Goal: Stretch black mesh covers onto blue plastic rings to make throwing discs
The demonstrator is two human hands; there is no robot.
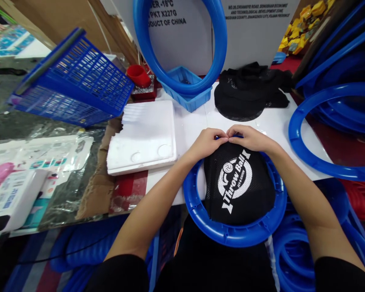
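A blue plastic ring (235, 235) rests at the table's front edge, partly over my lap. Across it lies a black mesh net (255, 194) with a white "Throw Ball" print. At the ring's far side, my left hand (208, 142) and my right hand (249, 138) meet, thumbs and fingertips pinched together on the net's top edge. Both hands are closed, and their fingertips touch each other. The far rim of the ring is mostly hidden behind the hands and the net.
A light-blue bin (188, 99) stands behind, with upright blue rings (220, 40) in it. Black nets (252, 93) lie piled at the back right. Another ring (310, 156) overhangs the right edge. To the left are white foam (142, 138), a blue basket (88, 81) and a red cup (139, 76).
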